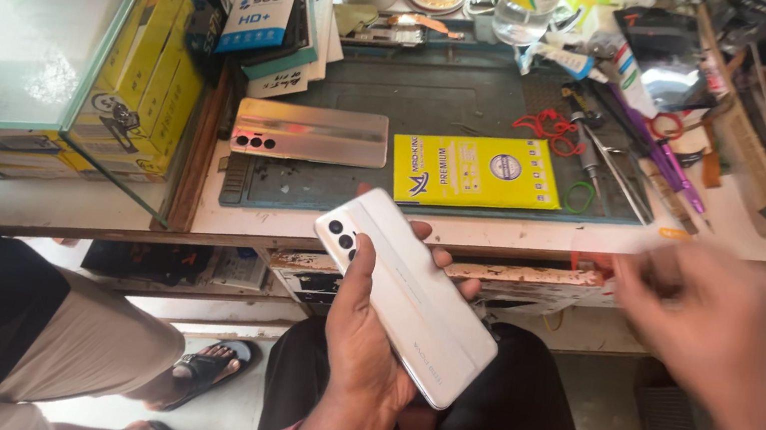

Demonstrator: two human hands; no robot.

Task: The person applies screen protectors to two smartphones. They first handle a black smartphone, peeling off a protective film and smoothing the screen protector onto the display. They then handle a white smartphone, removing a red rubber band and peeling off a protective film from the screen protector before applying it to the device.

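My left hand (365, 334) is clamped around the white phone (406, 294), back up, near my lap so I see its cameras. My right hand (706, 324) is blurred; I cannot tell its grip. Another phone (311, 133) lies on the far mat (442, 92).

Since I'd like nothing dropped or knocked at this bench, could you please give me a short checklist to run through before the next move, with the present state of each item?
1. Left hand grips the white phone firmly, back side up: ok.
2. Phone held over a surface: not ok, it hangs over the lap, off the workbench edge.
3. Right hand empty: cannot tell, it is blurred.
4. Work mat has a bare patch: ok, in its middle.
5. Second phone and yellow packet lie flat on the mat: ok.
6. Tweezers and red rubber bands sit away from both hands: ok.
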